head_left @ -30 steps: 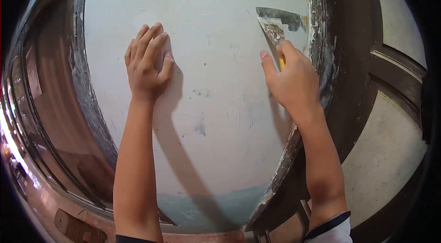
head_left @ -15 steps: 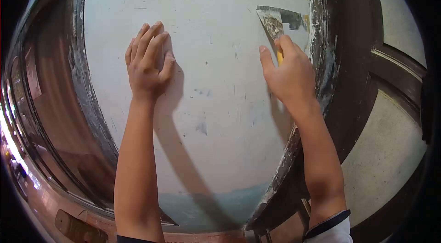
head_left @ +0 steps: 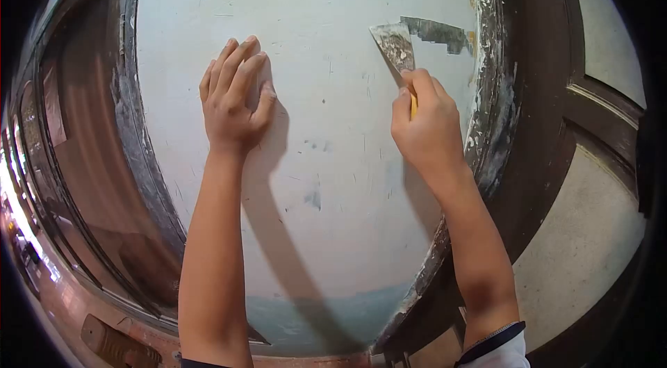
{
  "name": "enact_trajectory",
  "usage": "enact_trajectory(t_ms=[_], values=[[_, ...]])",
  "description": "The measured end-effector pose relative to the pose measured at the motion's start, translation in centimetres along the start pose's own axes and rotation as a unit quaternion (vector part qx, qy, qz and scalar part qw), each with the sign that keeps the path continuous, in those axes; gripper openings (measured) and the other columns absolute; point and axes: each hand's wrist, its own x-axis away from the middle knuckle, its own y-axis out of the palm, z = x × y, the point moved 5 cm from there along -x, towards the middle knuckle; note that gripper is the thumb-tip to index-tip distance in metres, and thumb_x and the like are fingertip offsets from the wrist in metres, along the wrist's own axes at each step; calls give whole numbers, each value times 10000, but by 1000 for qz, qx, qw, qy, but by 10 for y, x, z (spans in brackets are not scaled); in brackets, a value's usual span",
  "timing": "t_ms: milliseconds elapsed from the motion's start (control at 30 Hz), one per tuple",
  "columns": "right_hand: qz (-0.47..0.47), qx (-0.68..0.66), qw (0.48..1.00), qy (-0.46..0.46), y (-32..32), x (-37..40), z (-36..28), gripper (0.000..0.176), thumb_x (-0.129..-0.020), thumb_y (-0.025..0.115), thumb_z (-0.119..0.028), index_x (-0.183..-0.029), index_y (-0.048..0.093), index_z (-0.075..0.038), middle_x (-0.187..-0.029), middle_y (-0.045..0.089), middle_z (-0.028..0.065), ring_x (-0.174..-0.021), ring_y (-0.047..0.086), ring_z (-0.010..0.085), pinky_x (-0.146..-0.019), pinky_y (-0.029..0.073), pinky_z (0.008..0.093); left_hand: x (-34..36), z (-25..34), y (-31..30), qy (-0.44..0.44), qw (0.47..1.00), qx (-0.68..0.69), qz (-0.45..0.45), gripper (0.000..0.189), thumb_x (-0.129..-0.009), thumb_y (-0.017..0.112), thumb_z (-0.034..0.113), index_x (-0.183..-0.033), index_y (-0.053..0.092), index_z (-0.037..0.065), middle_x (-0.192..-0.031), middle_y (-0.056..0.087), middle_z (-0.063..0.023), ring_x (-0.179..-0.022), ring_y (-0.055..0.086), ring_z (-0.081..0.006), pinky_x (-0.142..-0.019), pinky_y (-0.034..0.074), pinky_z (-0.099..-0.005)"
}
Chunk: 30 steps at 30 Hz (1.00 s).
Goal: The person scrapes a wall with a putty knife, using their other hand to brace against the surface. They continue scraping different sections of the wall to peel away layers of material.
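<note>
The right hand [head_left: 425, 121] grips a scraper [head_left: 394, 48] by its yellow handle [head_left: 414, 105], fingers closed and thumb along the side, high on the right half of a pale panel [head_left: 333, 118]. The left hand [head_left: 236, 107], open with fingers slightly bent, is set toward the panel's left side, its palm facing the surface and apparently braced there.

One dark patch [head_left: 439, 33], ragged along its lower edge, runs from beside the blade toward the chipped right frame [head_left: 486, 62]. It looks like the only sizable stretch where the pale coat is off, a small share of the whole. The coat covers nearly all the rest, marked by short scratches and gray smudges [head_left: 314, 198], down to a blue-green band [head_left: 313, 319] at the foot. By that measure, the work appears at an early stage, with most of the surface unstripped.

The scraper's blade flares wide and points up and to the left, its upper right corner next to the patch's left end. Pale, crumbly residue with darker specks cakes the metal, thickest toward the handle. Whether the edge bears on the panel or sits just off it cannot be told from this angle.
</note>
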Motion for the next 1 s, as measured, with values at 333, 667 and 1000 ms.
enact_trajectory(t_ms=[333, 667, 1000], values=[[-9, 23, 1000, 6, 10, -1, 1, 231, -969, 586, -96, -1174, 632, 0, -1007, 674, 244, -830, 693, 481, -752, 574, 557, 0, -1, 0, 2, 1000, 0, 3, 402, -844, 673, 175, -1244, 718, 173, -1492, 632, -3, -1467, 508, -246, -1232, 322, -457], [5, 30, 999, -15, 16, -29, 3, 222, -986, 564, -101, -1172, 627, 1, -1009, 679, 248, -849, 698, 474, -774, 579, 548, -2, 3, -2, -5, 1000, 0, 0, 399, -842, 661, 151, -1235, 722, 140, -1481, 642, -39, -1470, 506, -275, -1229, 319, -471], [-14, 25, 1000, 5, 19, -68, 2, 211, -996, 551, -105, -1152, 632, 10, -1023, 694, 264, -900, 701, 485, -799, 580, 549, -1, 4, -2, -14, 1000, 3, -12, 425, -823, 649, 144, -1241, 720, 124, -1493, 635, -65, -1472, 503, -305, -1224, 317, -487]])
